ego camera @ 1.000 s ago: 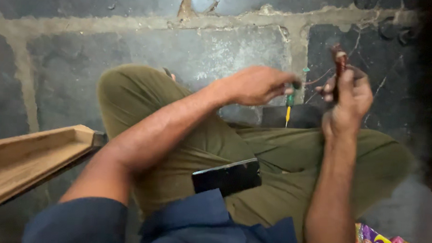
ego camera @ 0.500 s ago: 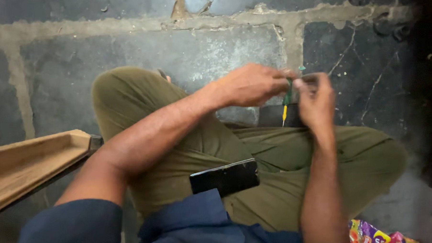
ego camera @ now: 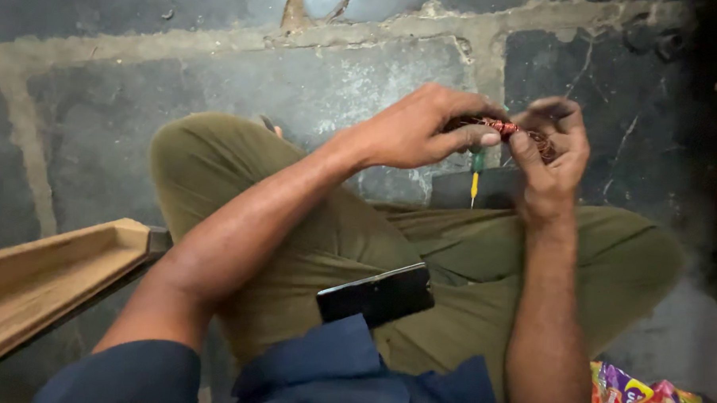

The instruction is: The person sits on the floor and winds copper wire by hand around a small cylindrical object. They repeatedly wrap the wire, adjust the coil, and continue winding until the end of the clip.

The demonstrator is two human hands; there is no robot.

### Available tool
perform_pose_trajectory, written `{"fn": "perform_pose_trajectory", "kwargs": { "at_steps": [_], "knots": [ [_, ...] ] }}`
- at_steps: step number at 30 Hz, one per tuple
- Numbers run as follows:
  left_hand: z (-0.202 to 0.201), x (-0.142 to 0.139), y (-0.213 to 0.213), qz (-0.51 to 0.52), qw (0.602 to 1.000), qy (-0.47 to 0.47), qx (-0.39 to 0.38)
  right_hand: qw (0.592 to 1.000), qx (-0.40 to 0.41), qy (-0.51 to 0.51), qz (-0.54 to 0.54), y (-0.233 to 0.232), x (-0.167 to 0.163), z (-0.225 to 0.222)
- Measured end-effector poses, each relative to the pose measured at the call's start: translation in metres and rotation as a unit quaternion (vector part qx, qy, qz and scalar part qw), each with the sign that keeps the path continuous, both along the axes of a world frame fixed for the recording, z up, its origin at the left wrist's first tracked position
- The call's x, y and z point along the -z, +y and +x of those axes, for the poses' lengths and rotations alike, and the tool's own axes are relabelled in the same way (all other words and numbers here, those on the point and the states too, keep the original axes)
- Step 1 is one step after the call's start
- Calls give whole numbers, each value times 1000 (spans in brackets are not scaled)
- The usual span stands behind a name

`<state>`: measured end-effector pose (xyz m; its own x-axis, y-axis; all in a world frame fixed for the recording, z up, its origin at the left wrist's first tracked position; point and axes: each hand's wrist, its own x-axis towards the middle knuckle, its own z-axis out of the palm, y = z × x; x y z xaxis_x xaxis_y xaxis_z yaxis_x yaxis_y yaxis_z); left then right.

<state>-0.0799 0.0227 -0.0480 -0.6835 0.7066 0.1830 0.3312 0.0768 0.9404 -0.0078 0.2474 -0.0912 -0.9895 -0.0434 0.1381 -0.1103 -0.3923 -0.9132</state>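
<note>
head view: both the left hand (ego camera: 420, 132) and right hand (ego camera: 552, 153) pinch a small reddish copper wire coil (ego camera: 508, 129) between them, its loose strands beside the right fingers apparently not yet tidied, a green-and-yellow screwdriver (ego camera: 476, 174) dangling just below.

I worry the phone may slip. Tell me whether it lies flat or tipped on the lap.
Tipped. The black phone rests slanted on the olive trousers, its right end higher, untouched by either hand.
</note>
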Motion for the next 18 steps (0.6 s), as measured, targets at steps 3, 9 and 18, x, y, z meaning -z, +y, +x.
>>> {"fn": "perform_pose_trajectory", "kwargs": {
  "at_steps": [3, 9, 18],
  "knots": [
    [-4, 7, 0, 37, 997, 54, -47, 995, -58, 3, -80, -27, 0, 0],
    [-19, 12, -20, 16, 984, 88, -152, 980, -107, -112, 128, -53, 8, -7],
    [-18, 21, -30, -94, 989, 116, 13, 930, 123, 7, 346, 7, 27, -11]
  ]
}}
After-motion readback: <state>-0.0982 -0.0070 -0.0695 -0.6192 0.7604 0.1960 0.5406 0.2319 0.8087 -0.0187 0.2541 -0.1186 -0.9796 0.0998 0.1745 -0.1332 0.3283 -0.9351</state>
